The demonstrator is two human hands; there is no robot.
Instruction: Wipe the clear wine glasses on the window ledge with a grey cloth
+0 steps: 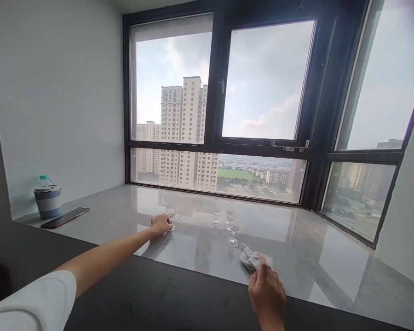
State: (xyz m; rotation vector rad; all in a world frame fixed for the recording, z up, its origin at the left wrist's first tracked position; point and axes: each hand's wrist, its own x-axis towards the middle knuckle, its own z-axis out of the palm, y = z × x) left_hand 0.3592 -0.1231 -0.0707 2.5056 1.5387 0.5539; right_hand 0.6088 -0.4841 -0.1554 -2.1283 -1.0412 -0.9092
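My left hand [161, 225] is closed at the stem of a clear stemmed glass [171, 212], which stands upright on the glossy grey sill. Just behind it is another glass [166, 200], faint against the window. My right hand [267, 287] grips a crumpled light grey cloth [251, 258] near the sill's front edge. Between my hands stand more clear stemmed glasses, all upright: a front one [233, 225], one close behind it [230, 209], and one to their left [216, 208]. The cloth lies just right of the front glass, apart from it.
A blue and white cup [48, 202] stands at the sill's left end, with a green-capped bottle [44, 180] behind it. A phone [65, 217] lies beside the cup. Dark-framed windows [217, 146] rise along the back of the sill [296, 257]; a white wall [72, 115] bounds the left.
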